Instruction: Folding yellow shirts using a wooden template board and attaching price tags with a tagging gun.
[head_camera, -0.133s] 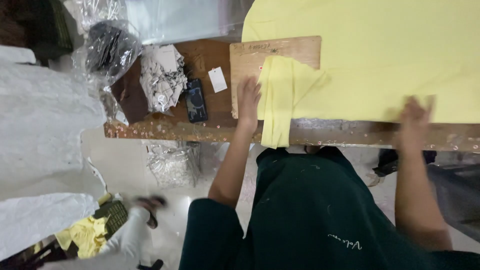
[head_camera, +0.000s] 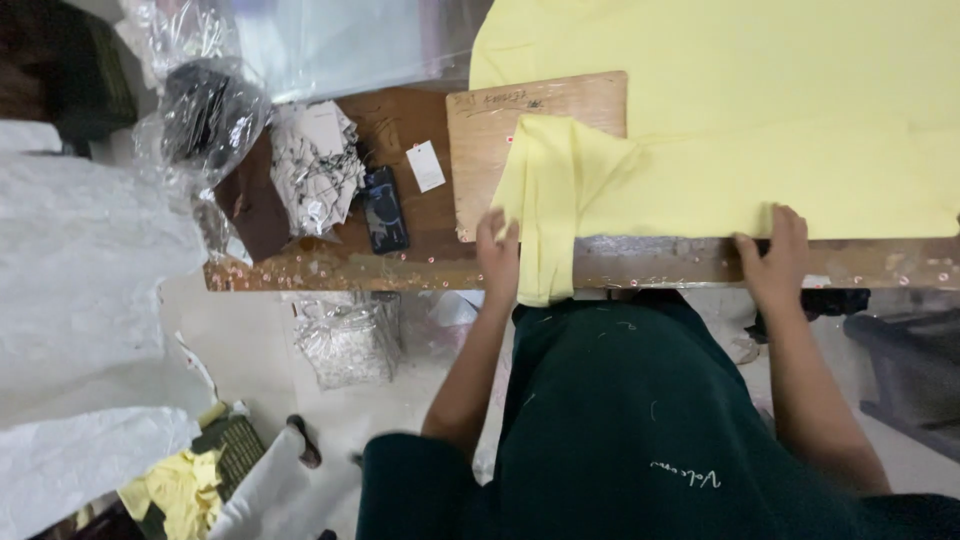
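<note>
Yellow garment (head_camera: 740, 170), spread across a worn wooden table (head_camera: 400, 272), with one fold draped over the near edge. It is gripped by the left hand (head_camera: 497, 250) at that fold and by the right hand (head_camera: 775, 255) at its hem. A plywood board (head_camera: 490, 150) lies beneath; left of the left hand are a dark phone (head_camera: 384, 208), paper tags (head_camera: 315, 165) and plastic bags (head_camera: 200, 110). Pale floor (head_camera: 260, 350) is seen below.

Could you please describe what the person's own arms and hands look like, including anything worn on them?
Both forearms are bare, and the left hand and right hand wear no gloves. No rings, watch or bracelets are visible. Dark green short sleeves of a top with small pale script on its front cover the upper arms.
</note>
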